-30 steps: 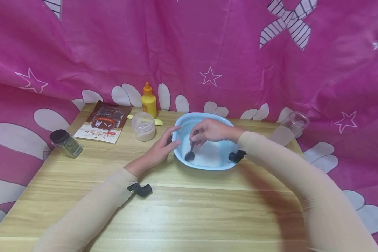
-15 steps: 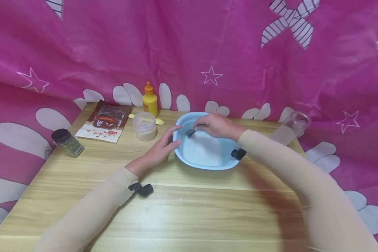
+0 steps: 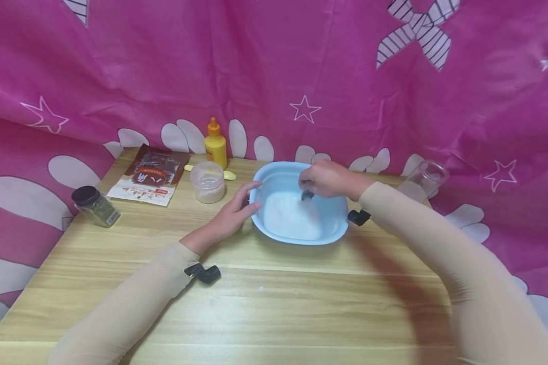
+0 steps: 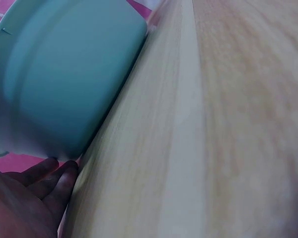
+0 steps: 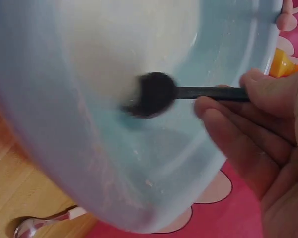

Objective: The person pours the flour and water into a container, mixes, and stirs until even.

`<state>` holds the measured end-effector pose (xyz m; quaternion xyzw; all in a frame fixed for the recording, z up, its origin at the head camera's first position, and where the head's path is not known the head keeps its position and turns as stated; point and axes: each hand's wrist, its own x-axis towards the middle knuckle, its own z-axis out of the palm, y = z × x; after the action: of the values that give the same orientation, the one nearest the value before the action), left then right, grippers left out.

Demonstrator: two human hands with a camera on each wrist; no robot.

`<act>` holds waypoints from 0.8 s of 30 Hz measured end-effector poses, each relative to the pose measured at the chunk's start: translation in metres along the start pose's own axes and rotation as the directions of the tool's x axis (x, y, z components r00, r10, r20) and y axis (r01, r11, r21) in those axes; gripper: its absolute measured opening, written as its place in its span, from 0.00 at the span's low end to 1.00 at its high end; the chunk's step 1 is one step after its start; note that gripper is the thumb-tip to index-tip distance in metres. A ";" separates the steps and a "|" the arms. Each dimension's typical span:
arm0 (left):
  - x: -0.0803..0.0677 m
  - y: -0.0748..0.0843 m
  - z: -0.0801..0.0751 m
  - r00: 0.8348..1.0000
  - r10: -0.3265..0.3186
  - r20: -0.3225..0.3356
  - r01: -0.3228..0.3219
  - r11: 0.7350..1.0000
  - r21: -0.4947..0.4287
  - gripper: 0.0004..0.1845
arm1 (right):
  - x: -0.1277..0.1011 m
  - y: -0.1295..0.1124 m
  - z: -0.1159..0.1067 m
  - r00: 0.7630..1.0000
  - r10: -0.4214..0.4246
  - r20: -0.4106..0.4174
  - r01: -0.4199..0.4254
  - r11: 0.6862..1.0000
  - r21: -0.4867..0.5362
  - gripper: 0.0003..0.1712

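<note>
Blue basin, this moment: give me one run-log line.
right hand: holds black spoon in white powder | left hand: fingers on blue basin rim | basin on wooden table

Pink star-print curtain (image 3: 274, 76) behind wooden table (image 3: 274, 304)

bowl (image 3: 260, 188) light blue | spoon (image 5: 156, 93) black | bottle (image 3: 215, 146) yellow | curtain (image 3: 274, 76) pink, white stars

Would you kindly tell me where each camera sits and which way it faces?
Head: above, facing forward and down at the table; both sleeved arms show.
Left wrist: low by the tabletop, facing the bowl from outside; left hand fingertips show.
Right wrist: faces into the bowl; right hand pinches the black spoon.
All share the bowl.
</note>
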<state>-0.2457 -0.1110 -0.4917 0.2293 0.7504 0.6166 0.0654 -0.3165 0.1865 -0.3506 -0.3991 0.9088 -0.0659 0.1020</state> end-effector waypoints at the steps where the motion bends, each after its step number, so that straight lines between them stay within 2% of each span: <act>1: 0.000 0.000 0.000 1.000 0.000 0.000 0.000 1.000 0.000 0.32 | 0.000 0.000 -0.001 0.999 0.020 0.027 -0.020 1.000 0.007 0.08; 3: 0.000 0.000 0.000 1.000 0.002 0.002 -0.002 1.000 -0.001 0.32 | 0.000 0.000 -0.001 0.995 0.045 0.093 -0.050 0.997 0.057 0.07; 5: 0.000 0.001 0.000 1.000 0.005 0.003 -0.005 1.000 0.001 0.32 | 0.001 -0.001 -0.001 0.983 0.059 0.174 -0.086 0.985 0.148 0.06; 7: 0.000 0.002 0.000 1.000 0.006 0.004 -0.006 1.000 0.002 0.32 | 0.003 -0.004 0.001 0.968 0.055 0.246 -0.123 0.955 0.269 0.06; 9: 0.000 0.002 0.000 1.000 0.005 0.002 -0.005 1.000 0.006 0.32 | 0.005 -0.007 0.004 0.959 0.045 0.281 -0.156 0.910 0.385 0.06; 11: 0.000 0.002 0.000 1.000 0.006 0.001 -0.006 1.000 0.010 0.32 | 0.007 -0.010 0.007 0.960 0.045 0.276 -0.179 0.856 0.486 0.07; 13: 0.000 0.002 0.001 1.000 0.016 0.004 -0.016 1.000 -0.008 0.32 | 0.010 -0.012 0.013 0.971 0.055 0.234 -0.182 0.805 0.565 0.08; 15: 0.000 0.002 0.002 1.000 0.027 0.005 -0.027 0.999 -0.025 0.32 | 0.014 -0.012 0.018 0.980 0.086 0.178 -0.178 0.772 0.611 0.08; 16: 0.000 0.001 0.002 0.999 0.032 0.007 -0.032 0.999 -0.030 0.32 | 0.016 -0.012 0.020 0.984 0.106 0.146 -0.175 0.765 0.620 0.09; 19: 0.000 0.001 0.002 0.999 0.041 0.010 -0.041 0.998 -0.037 0.31 | 0.019 -0.010 0.024 0.984 0.172 0.035 -0.158 0.779 0.606 0.09; 22: 0.000 0.001 0.002 0.999 0.040 0.011 -0.040 0.999 -0.027 0.31 | 0.020 -0.006 0.024 0.968 0.243 -0.068 -0.167 0.820 0.547 0.09; 24: 0.000 0.002 0.001 0.999 0.041 0.011 -0.041 0.999 -0.027 0.31 | 0.019 -0.004 0.022 0.954 0.270 -0.129 -0.180 0.863 0.473 0.09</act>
<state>-0.2449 -0.1095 -0.4903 0.2473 0.7369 0.6263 0.0602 -0.3213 0.1689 -0.3735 -0.2465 0.9138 -0.3028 0.1120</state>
